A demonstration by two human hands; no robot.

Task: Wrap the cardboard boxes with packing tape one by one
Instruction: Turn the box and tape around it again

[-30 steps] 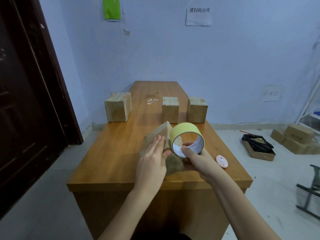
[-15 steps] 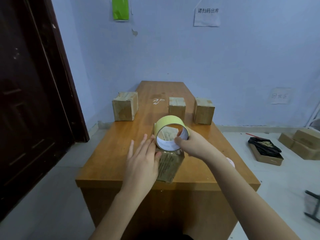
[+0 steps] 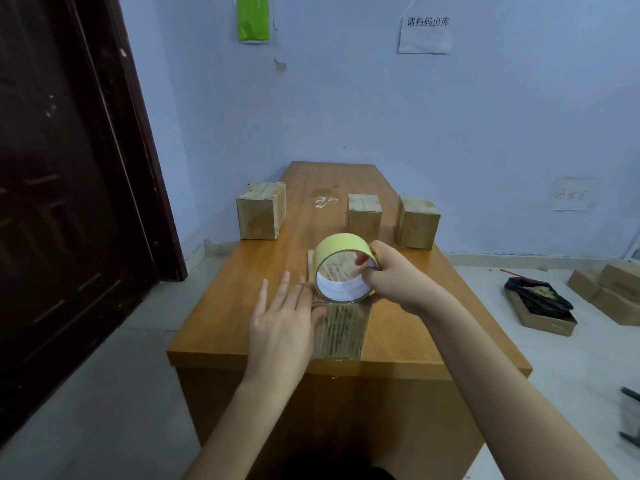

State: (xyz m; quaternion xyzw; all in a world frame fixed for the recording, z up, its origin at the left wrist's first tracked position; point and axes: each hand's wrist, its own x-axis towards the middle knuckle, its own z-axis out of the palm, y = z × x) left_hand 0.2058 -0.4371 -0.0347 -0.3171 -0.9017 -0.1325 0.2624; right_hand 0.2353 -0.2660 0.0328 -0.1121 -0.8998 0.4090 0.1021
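A cardboard box (image 3: pixel 343 332) lies near the front edge of the wooden table (image 3: pixel 242 296), its near face glossy with tape. A yellow roll of packing tape (image 3: pixel 341 275) stands on top of the box. My right hand (image 3: pixel 391 282) grips the roll, fingers hooked through its core. My left hand (image 3: pixel 284 320) lies flat with straight fingers against the box's left side. Three more boxes stand further back: one at the left (image 3: pixel 261 214), one in the middle (image 3: pixel 364 216) and one at the right (image 3: pixel 418 221).
A dark door (image 3: pixel 69 168) fills the left. A scrap of clear tape (image 3: pixel 323 201) lies on the far tabletop. On the floor to the right sit an open box with black plastic (image 3: pixel 538 306) and stacked cartons (image 3: pixel 613 292).
The box has gone from tilted in my hands to lying flat on the table. The roll moved left onto its top, and my left hand slid to the box's left side.
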